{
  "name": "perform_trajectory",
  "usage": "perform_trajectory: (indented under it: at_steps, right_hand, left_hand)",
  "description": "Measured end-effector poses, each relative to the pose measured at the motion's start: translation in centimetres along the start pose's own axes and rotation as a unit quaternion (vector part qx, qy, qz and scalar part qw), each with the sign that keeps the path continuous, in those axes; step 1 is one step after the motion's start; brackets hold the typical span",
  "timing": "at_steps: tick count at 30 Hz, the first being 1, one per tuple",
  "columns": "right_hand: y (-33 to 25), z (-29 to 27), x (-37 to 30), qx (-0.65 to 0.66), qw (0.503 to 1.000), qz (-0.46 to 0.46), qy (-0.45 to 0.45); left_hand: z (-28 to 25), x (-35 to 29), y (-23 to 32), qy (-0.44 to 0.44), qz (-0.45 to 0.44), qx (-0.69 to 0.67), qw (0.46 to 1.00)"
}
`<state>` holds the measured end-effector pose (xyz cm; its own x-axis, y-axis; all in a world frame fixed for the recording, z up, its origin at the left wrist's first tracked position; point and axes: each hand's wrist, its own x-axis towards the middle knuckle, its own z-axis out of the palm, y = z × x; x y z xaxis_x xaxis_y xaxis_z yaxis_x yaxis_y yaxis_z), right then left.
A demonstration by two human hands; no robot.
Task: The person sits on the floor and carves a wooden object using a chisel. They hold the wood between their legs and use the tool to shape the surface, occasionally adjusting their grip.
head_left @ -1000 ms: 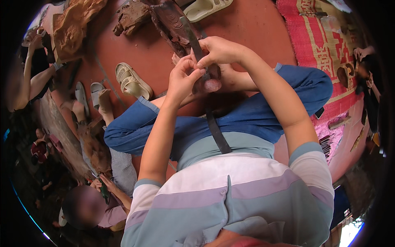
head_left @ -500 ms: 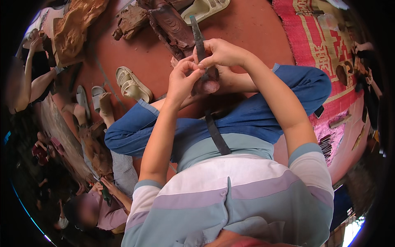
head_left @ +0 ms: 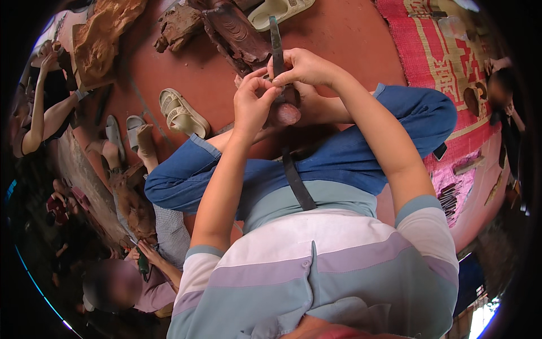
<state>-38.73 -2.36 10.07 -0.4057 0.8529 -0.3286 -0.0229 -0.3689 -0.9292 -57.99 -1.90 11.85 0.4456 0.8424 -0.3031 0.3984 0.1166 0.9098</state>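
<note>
A narrow dark bar (head_left: 276, 45) with a greenish tip stands up between my two hands and points away from me. My right hand (head_left: 302, 68) is closed at the bar, thumb in front and fingers behind. My left hand (head_left: 252, 104) is closed in a pinch beside the bar's lower part, its fingertips meeting my right thumb; what it pinches is too small to make out. Just below my fingers, a piece with a rounded, reddish-brown end (head_left: 288, 114) lies between my feet. Past my hands rests a dark brown carved wood piece (head_left: 234, 34) with curved grooves.
Rough wood (head_left: 179, 27) lies beyond the carving at left, near a pale sandal (head_left: 183, 113). Another sandal (head_left: 279, 12) is at the top. A red patterned mat (head_left: 418, 73) covers the right side. At lower left, a person (head_left: 155, 260) holds a green tool; others sit around.
Both hands stay together at the bar and have shifted slightly. The bar's tip has moved a little to the right. At lower left, the person's head has shifted.
</note>
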Motion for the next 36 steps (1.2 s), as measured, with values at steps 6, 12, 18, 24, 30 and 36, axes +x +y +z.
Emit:
perform_trajectory:
  at_steps: [6, 12, 18, 24, 30, 36]
  right_hand:
    - [-0.1, 0.5, -1.0, 0.004, 0.999, -0.033, -0.012]
    - [0.2, 0.0, -0.4, 0.015, 1.000, -0.022, 0.001]
    - [0.7, -0.1, -1.2, 0.107, 0.993, 0.043, 0.017]
    - [0.6, 0.8, -1.6, 0.032, 0.998, -0.041, 0.044]
    - [1.2, 0.1, -0.9, 0.056, 0.997, -0.038, 0.023]
    - [2.4, 0.4, -2.6, 0.138, 0.988, 0.010, 0.063]
  left_hand:
    - [-0.5, -0.8, -1.0, -0.026, 0.031, 0.002, 0.999]
    - [0.2, -0.2, -0.5, 0.002, 0.000, 0.006, 1.000]
    - [0.8, -0.2, -0.7, 0.039, 0.055, 0.076, 0.995]
    - [0.1, -0.7, -0.7, -0.011, 0.015, -0.001, 1.000]
    - [0.5, 0.0, -0.6, 0.001, 0.005, 0.022, 1.000]
    - [0.8, -0.2, 0.2, 0.007, 0.066, 0.112, 0.992]
